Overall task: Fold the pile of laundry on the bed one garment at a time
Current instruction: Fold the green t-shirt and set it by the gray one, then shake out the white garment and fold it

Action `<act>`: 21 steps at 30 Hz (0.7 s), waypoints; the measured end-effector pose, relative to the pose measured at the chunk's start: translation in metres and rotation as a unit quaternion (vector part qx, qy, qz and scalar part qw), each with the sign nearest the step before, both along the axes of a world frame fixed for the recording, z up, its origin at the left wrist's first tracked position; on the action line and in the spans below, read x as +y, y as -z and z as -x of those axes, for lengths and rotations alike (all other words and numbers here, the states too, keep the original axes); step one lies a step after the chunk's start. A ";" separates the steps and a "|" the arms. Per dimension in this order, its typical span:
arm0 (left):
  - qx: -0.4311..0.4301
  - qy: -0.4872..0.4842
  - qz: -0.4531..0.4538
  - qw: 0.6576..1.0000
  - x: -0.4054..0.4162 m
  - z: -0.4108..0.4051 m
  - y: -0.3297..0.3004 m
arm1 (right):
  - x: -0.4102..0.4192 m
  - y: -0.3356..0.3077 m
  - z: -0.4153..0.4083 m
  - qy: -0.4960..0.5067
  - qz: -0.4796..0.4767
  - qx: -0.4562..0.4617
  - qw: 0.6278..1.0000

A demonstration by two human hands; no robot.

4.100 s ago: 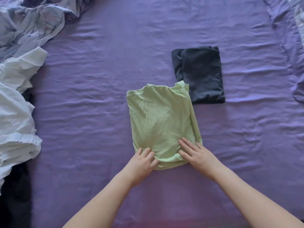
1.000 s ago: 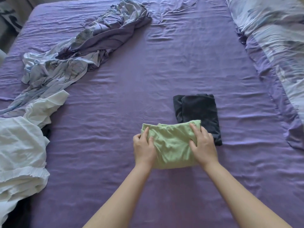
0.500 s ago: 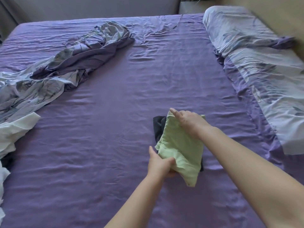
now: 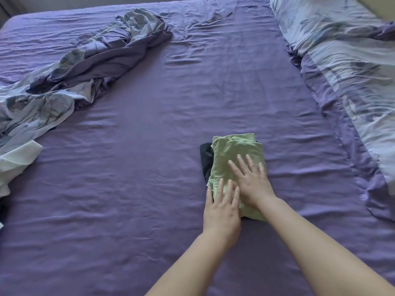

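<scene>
Head view: folded light-green cotton T-shirt (image 4: 234, 154) lies stacked on a folded black garment (image 4: 206, 159), right of centre on the bed's wrinkled purple sheet (image 4: 149, 189). Right hand (image 4: 251, 181) lies flat on the green shirt, fingers straight and spread, gripping nothing. Left hand (image 4: 222, 207) flat too, fingers straight, on the shirt's near-left corner. Crumpled floral blue-purple duvet (image 4: 81, 69) far left. White cloth (image 4: 15, 165) at left edge. Floral pillows (image 4: 342, 50) right.

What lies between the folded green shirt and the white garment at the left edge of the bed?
In the head view, only bare, wrinkled purple sheet lies between the green shirt and the white garment.
</scene>
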State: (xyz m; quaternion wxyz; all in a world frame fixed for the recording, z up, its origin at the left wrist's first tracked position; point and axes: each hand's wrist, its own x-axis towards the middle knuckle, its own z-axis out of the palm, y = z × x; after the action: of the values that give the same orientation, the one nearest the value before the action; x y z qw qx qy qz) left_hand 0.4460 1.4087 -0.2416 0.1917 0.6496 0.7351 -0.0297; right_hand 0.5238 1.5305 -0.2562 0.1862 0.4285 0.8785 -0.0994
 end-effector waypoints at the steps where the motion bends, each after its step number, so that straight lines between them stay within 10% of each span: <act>1: 0.002 0.012 0.022 1.000 -0.001 0.002 0.005 | 0.000 0.003 -0.002 -0.003 0.003 -0.007 1.000; 21: -0.009 -0.055 0.152 0.987 -0.066 0.029 -0.009 | -0.082 -0.002 0.001 0.025 0.068 -0.022 0.997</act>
State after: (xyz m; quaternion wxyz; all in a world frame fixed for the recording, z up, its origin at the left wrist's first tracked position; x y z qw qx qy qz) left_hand 0.4165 1.3426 -0.2326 0.2959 0.5716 0.7551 -0.1243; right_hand 0.5229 1.4486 -0.2546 0.2316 0.4384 0.8546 -0.1546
